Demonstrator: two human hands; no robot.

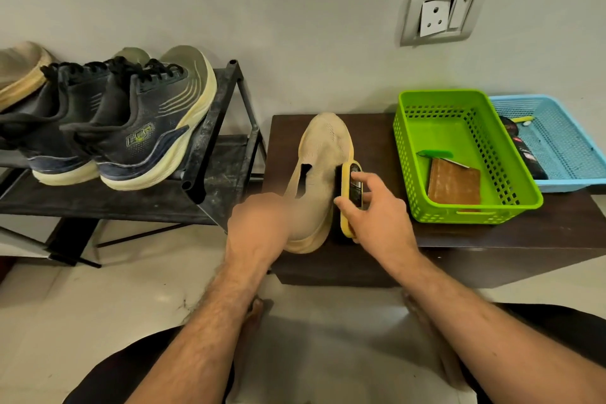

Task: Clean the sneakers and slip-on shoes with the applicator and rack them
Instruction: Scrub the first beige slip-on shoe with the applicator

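A beige slip-on shoe point(323, 154) lies on the dark low table point(492, 239), toe toward the wall. My left hand point(259, 220) grips its heel end; the fingers are blurred. My right hand point(373, 207) holds a yellow and black applicator point(351, 187) against the shoe's right side, thumb and fingers around it. Two dark sneakers point(131, 128) with cream soles stand on the top shelf of the black shoe rack point(216, 128) at left. Another beige slip-on point(19, 72) leans at the rack's far left edge.
A green perforated basket point(498, 207) on the table holds a brown cloth or pad and a green item. A blue basket point(564, 147) behind it holds dark tins. A wall socket sits above. My knees and feet are at the bottom, over pale floor tiles.
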